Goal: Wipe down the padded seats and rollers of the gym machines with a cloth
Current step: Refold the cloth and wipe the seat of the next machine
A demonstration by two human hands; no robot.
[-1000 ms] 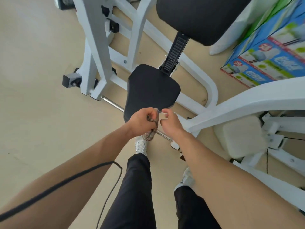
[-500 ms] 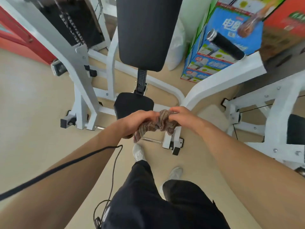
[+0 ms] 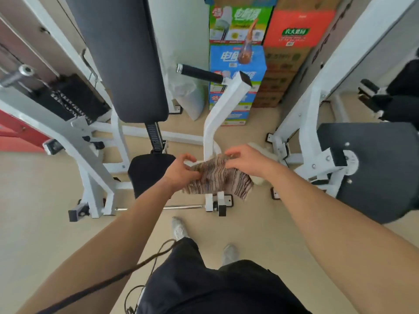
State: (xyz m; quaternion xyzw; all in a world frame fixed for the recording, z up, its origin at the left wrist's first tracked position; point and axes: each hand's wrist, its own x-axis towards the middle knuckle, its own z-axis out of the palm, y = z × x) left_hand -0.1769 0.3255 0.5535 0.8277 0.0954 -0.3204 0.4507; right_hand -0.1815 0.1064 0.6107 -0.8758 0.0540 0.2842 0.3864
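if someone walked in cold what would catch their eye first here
Dead centre, the left hand and right hand spread a striped brown-and-cream cloth in mid-air. Behind it rises a white-framed machine's tall black padded backrest, its small black seat below. Bright blue, green and orange cardboard boxes stack against the far wall.

Two hands: left hand (image 3: 181,172), right hand (image 3: 246,160). One striped cloth (image 3: 218,177). Two black seat pads (image 3: 148,172) (image 3: 371,168). One long backrest pad (image 3: 127,55). One black grip handle (image 3: 200,73). Two white shoes (image 3: 179,227) (image 3: 229,253).
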